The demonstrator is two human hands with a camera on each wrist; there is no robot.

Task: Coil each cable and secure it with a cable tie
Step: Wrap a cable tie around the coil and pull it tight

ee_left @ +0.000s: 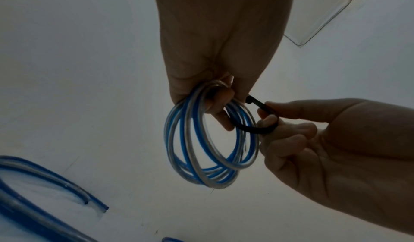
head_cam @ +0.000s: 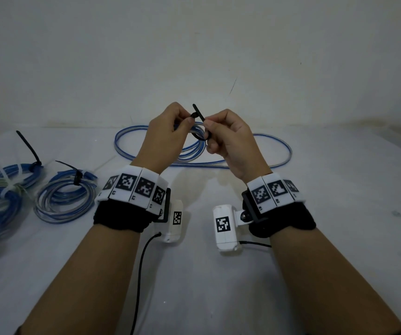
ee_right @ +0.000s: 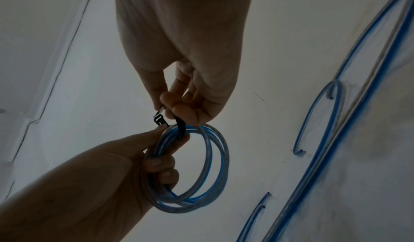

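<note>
Coil (ee_left: 210, 139) is up off the bench (head_cam: 218, 286), between my hands, approx centre; left hand (head_cam: 163, 134) fingers curled round the loops, right hand (head_cam: 228, 139) pinching the black tie (ee_left: 253, 129) thru it; cable's light but springy imo, so grip the bunch right beside the tie; tie's thin n slippery, hold near the head.

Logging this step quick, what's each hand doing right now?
Left hand: closed, holding the blue cable coil.
Right hand: closed, pinching the black cable tie looped around the coil.
</note>
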